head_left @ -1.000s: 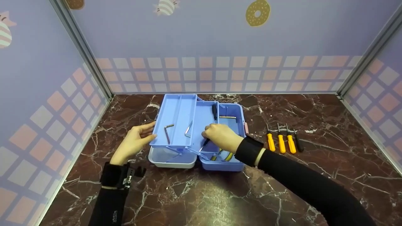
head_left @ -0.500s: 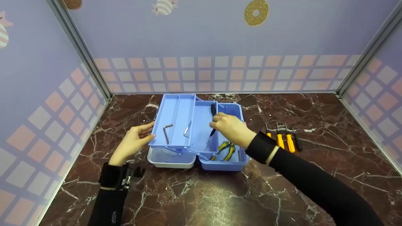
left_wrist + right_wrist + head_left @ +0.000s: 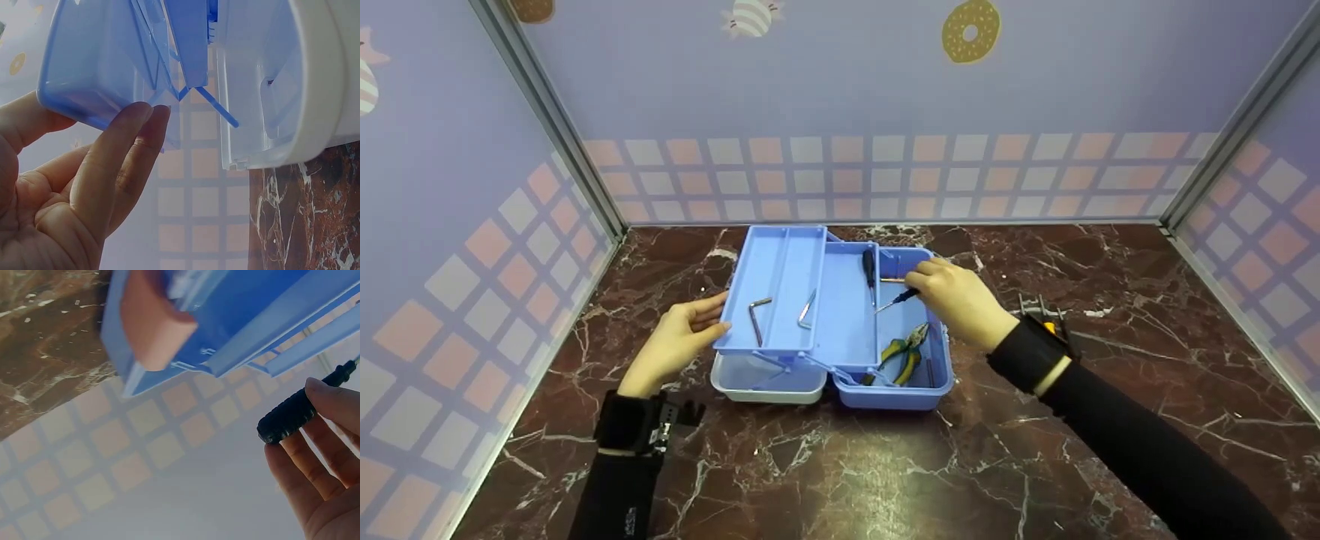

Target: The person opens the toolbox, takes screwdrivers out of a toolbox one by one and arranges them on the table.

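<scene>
My right hand (image 3: pixel 956 296) pinches a black-handled screwdriver (image 3: pixel 901 298) above the right part of the open blue toolbox (image 3: pixel 896 401), its shaft slanting down to the left. In the right wrist view thumb and fingers close round the ribbed handle (image 3: pixel 289 417). My left hand (image 3: pixel 682 341) holds the front left corner of the raised upper tray (image 3: pixel 769 259); in the left wrist view fingers touch the tray (image 3: pixel 84 84) from below. Two L-shaped hex keys (image 3: pixel 756 319) lie in that tray. Another black-handled screwdriver (image 3: pixel 869 264) lies in the middle tray (image 3: pixel 840 300).
Pliers with green and yellow handles (image 3: pixel 911 356) rest in the toolbox's deep bin, with a thin metal piece (image 3: pixel 892 280) behind. The whitish lid (image 3: pixel 769 394) sits under the trays. Several screwdrivers (image 3: pixel 1048 327) lie right of the box, partly hidden by my right wrist. Patterned walls (image 3: pixel 900 180) enclose the table.
My right hand has lifted the black-handled screwdriver from the middle tray and moved right and away from me, over the deep bin. My left hand stays at the upper tray.
</scene>
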Available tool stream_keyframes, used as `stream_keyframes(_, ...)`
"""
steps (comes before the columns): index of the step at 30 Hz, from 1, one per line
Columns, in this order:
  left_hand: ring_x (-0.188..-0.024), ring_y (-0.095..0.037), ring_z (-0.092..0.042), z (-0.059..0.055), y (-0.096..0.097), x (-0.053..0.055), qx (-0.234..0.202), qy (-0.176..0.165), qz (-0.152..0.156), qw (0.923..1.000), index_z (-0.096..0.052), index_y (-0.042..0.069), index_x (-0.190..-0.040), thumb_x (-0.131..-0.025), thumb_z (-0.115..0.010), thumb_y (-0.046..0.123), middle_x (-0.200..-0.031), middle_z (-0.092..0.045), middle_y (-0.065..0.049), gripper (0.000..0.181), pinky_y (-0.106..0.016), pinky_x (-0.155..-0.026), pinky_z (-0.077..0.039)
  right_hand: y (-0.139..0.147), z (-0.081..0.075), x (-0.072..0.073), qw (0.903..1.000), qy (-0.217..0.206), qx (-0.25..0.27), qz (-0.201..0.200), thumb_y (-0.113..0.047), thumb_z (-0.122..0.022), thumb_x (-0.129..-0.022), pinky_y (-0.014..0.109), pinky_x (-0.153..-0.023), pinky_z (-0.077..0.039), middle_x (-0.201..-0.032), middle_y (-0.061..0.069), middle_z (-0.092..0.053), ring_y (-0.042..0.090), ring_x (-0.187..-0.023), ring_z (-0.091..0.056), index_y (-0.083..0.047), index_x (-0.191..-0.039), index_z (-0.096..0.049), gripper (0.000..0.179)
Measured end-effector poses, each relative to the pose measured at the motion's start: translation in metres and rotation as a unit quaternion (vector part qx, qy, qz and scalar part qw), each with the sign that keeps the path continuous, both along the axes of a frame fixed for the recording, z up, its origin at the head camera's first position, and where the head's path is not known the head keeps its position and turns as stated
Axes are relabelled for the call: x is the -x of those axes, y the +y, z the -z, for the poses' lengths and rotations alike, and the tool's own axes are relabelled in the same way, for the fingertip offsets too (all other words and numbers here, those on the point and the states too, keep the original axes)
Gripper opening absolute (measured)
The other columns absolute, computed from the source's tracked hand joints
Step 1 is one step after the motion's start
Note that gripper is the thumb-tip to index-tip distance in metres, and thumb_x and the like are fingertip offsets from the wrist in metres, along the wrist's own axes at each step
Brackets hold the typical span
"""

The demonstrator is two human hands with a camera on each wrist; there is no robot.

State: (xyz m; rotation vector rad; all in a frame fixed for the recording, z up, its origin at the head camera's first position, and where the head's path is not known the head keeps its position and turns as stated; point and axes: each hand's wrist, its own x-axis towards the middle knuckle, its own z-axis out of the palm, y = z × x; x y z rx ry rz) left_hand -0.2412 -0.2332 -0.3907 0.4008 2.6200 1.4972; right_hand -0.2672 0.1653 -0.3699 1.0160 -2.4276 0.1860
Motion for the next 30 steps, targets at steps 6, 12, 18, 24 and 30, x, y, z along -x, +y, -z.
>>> stream_keyframes(6, -0.124, -0.041, -0.058, 0.003, -0.002, 0.0, -0.003, -0.009, -0.004, 1.0, -0.039, 0.0, -0.149, -0.097, -0.059, 0.009, -0.143, -0.049, -0.028, 0.056, -0.014, -0.08, -0.056, 0.013, 0.01, -0.003, 0.9977, -0.045, 0.035, 0.036, -0.002, -0.071, -0.087, 0.046, -0.074, -0.058, -0.085, 0.011, -0.066, 0.032, -0.082, -0.066, -0.003, -0.089, -0.064, 0.007)
stream_keyframes(12, -0.125, -0.042, -0.057, 0.002, -0.002, -0.001, 0.0, -0.004, -0.004, 1.0, -0.039, -0.001, -0.148, -0.098, -0.059, 0.009, -0.143, -0.049, -0.029, 0.055, -0.017, -0.085, -0.056, 0.024, 0.019, -0.005, 0.9928, -0.066, 0.076, 0.064, -0.002, -0.073, -0.085, 0.049, -0.069, -0.056, -0.083, 0.015, -0.065, 0.035, -0.076, -0.065, 0.0, -0.092, -0.064, 0.011)
stream_keyframes(18, -0.126, -0.044, -0.055, -0.001, -0.001, -0.001, 0.0, 0.004, 0.004, 1.0, -0.04, -0.003, -0.147, -0.098, -0.059, 0.008, -0.142, -0.049, -0.029, 0.054, -0.031, -0.097, -0.055, 0.041, 0.027, -0.006, 0.9833, -0.102, 0.122, 0.089, -0.002, -0.074, -0.085, 0.049, -0.068, -0.054, -0.085, 0.017, -0.066, 0.035, -0.076, -0.064, 0.001, -0.091, -0.063, 0.014)
stream_keyframes(24, -0.125, -0.044, -0.056, 0.0, 0.0, -0.001, -0.001, 0.004, 0.003, 1.0, -0.04, -0.004, -0.147, -0.097, -0.059, 0.007, -0.142, -0.05, -0.029, 0.054, -0.03, -0.097, -0.055, 0.06, 0.033, -0.004, 0.9758, -0.106, 0.161, 0.104, -0.002, -0.076, -0.083, 0.046, -0.065, -0.055, -0.083, 0.018, -0.068, 0.031, -0.072, -0.064, 0.003, -0.091, -0.062, 0.016)
stream_keyframes(30, -0.123, -0.043, -0.058, 0.001, 0.0, 0.0, -0.006, 0.003, 0.002, 1.0, -0.039, -0.004, -0.147, -0.097, -0.059, 0.006, -0.141, -0.05, -0.03, 0.054, -0.023, -0.093, -0.056, 0.082, 0.038, -0.002, 0.9709, -0.108, 0.174, 0.124, -0.003, -0.075, -0.085, 0.043, -0.062, -0.054, -0.08, 0.018, -0.067, 0.03, -0.069, -0.064, 0.003, -0.089, -0.06, 0.016)
